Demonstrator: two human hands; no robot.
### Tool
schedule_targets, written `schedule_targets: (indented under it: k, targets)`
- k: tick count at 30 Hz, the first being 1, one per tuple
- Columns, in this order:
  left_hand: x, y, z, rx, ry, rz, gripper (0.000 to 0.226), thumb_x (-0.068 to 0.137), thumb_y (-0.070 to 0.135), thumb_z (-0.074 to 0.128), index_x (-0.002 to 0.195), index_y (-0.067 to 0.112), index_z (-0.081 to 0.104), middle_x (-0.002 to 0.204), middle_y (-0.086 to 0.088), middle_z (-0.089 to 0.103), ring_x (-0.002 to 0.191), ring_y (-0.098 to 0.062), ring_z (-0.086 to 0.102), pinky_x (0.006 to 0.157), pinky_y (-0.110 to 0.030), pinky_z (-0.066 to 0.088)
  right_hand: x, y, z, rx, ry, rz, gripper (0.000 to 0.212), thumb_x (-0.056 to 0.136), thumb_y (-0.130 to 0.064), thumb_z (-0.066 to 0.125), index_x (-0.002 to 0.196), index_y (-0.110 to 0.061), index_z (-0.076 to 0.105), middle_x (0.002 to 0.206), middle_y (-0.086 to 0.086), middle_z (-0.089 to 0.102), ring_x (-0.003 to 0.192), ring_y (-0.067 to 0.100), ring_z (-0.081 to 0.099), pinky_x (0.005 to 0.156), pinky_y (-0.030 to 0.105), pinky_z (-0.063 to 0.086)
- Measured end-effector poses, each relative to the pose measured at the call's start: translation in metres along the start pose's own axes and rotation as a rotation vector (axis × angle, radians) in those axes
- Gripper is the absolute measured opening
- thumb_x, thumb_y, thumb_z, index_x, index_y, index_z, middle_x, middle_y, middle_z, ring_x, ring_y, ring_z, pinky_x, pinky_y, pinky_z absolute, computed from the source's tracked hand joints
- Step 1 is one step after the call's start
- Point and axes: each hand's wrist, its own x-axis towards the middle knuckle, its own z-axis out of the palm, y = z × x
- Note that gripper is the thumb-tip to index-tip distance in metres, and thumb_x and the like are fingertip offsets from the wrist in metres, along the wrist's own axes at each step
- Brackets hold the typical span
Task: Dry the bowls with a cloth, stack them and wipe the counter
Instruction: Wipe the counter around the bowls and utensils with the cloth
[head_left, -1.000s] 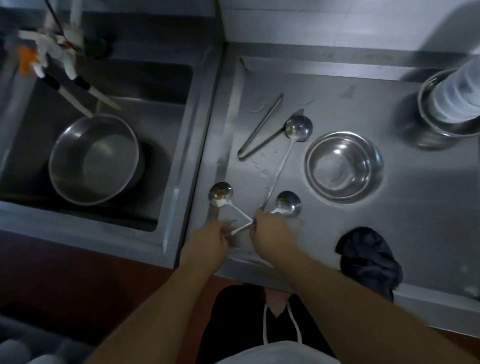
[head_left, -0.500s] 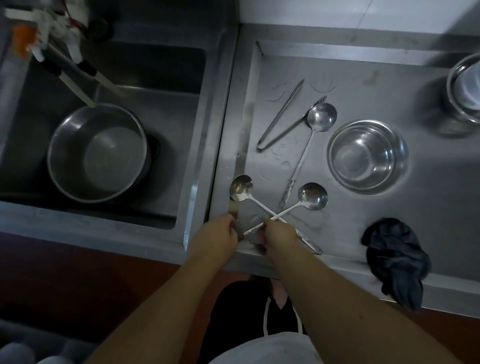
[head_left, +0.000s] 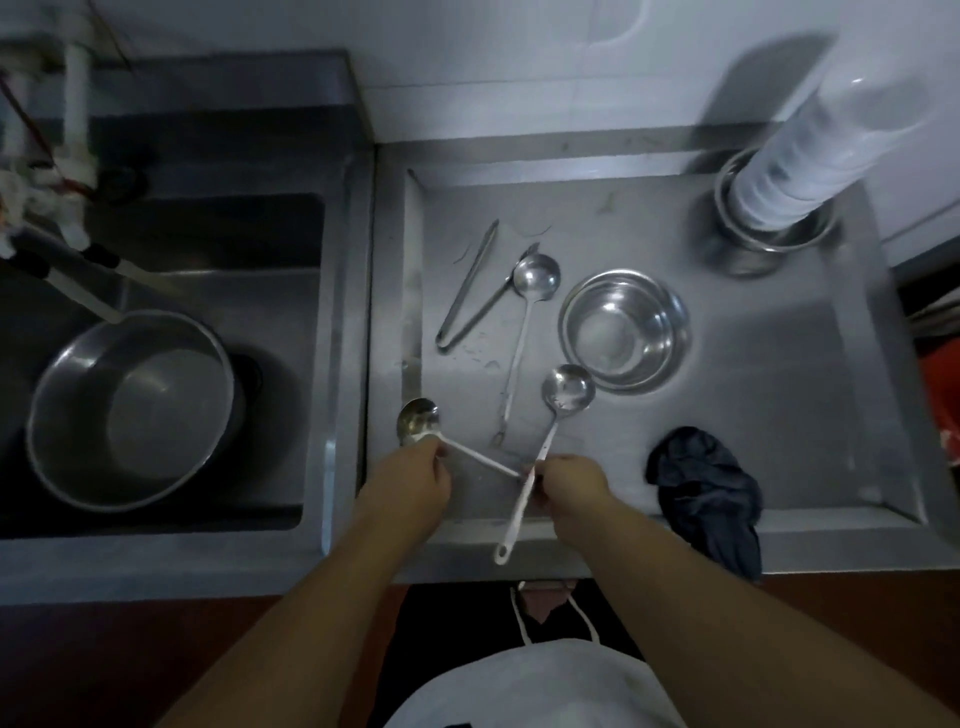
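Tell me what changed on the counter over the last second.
The right hand swung its ladle so the handle now juts over the counter's front edge; the handles had crossed nearer the hands. The left hand moved up to the neck of its ladle. The third ladle, tongs, bowl and cloth stayed put.

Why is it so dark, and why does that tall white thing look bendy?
Head view: dim, bluish light; the sink lies in shadow. The wide lens stretches the edges, so the stack of white cups leans and smears. Small glints shine in the bowl.
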Motion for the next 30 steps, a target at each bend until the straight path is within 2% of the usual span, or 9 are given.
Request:
schedule_targets:
  k: [3,5,10,14,18,21,25,28,30]
  targets:
    - [0.008,0.034,-0.001,0.016,-0.032,0.056,0.021,0.102,0.027,0.053,0.118,0.03,0.065,0.109,-0.001,0.075,0.095,-0.027,0.071,0.083,-0.041,0.059,-0.003,-0.023,-0.05,0.033,0.007,0.0,0.019,0.093,0.009,0.064,0.078,0.0,0.071,0.063,0.016,0.064,0.054,0.026,0.06,0.045,0.026,0.051]
    - [0.013,0.056,0.004,0.054,-0.041,0.096,0.02,0.102,0.028,0.053,0.118,0.029,0.065,0.109,0.0,0.076,0.099,-0.027,0.07,0.084,-0.039,0.058,-0.004,-0.038,-0.089,0.037,-0.003,-0.036,0.026,0.094,0.012,0.058,0.075,0.001,0.071,0.059,0.016,0.062,0.047,0.025,0.06,0.041,0.027,0.05]
    - [0.024,0.108,0.02,0.108,-0.034,0.182,0.026,0.104,0.026,0.05,0.127,0.025,0.063,0.119,-0.005,0.071,0.103,-0.026,0.067,0.081,-0.035,0.05,0.019,-0.067,-0.187,0.001,0.149,-0.136,0.02,0.086,0.013,0.059,0.089,0.002,0.075,0.074,0.025,0.068,0.063,0.037,0.066,0.057,0.039,0.056]
    - [0.03,0.152,0.033,0.14,-0.017,0.202,0.031,0.105,0.024,0.049,0.133,0.022,0.063,0.123,-0.006,0.07,0.107,-0.026,0.067,0.088,-0.038,0.054,0.053,-0.083,-0.256,-0.041,0.228,-0.147,0.02,0.095,0.006,0.064,0.104,-0.007,0.075,0.077,0.013,0.064,0.064,0.027,0.06,0.048,0.024,0.047]
    - [0.033,0.195,0.051,0.181,-0.008,0.224,0.036,0.105,0.022,0.051,0.139,0.021,0.062,0.13,-0.004,0.067,0.114,-0.023,0.064,0.095,-0.039,0.053,0.087,-0.088,-0.305,-0.034,0.308,-0.13,0.022,0.094,0.004,0.064,0.105,-0.008,0.078,0.083,0.011,0.066,0.07,0.026,0.061,0.06,0.03,0.049]
    - [0.03,0.218,0.067,0.182,0.001,0.228,0.036,0.106,0.023,0.051,0.141,0.021,0.061,0.129,-0.003,0.067,0.113,-0.02,0.064,0.094,-0.036,0.053,0.105,-0.091,-0.325,-0.023,0.306,-0.119,0.024,0.091,0.005,0.063,0.103,-0.009,0.078,0.086,0.014,0.07,0.072,0.032,0.066,0.071,0.044,0.059]
    - [0.022,0.235,0.086,0.195,-0.013,0.202,0.036,0.105,0.024,0.052,0.14,0.021,0.06,0.129,-0.001,0.067,0.113,-0.019,0.063,0.092,-0.033,0.051,0.125,-0.093,-0.336,-0.001,0.236,-0.098,0.027,0.091,0.008,0.06,0.105,-0.005,0.079,0.084,0.018,0.072,0.079,0.037,0.071,0.076,0.051,0.062]
    - [0.016,0.238,0.091,0.233,-0.032,0.161,0.036,0.105,0.026,0.052,0.14,0.024,0.059,0.13,0.001,0.066,0.114,-0.019,0.063,0.091,-0.033,0.049,0.135,-0.094,-0.336,0.009,0.206,-0.111,0.031,0.086,0.011,0.061,0.107,-0.001,0.08,0.094,0.025,0.075,0.087,0.042,0.074,0.084,0.062,0.063]
    - [0.014,0.238,0.092,0.236,-0.042,0.137,0.036,0.105,0.027,0.052,0.14,0.024,0.059,0.13,0.001,0.066,0.113,-0.019,0.063,0.093,-0.034,0.051,0.141,-0.096,-0.333,-0.003,0.193,-0.124,0.031,0.086,0.01,0.063,0.109,-0.001,0.081,0.099,0.025,0.077,0.091,0.042,0.075,0.086,0.062,0.062]
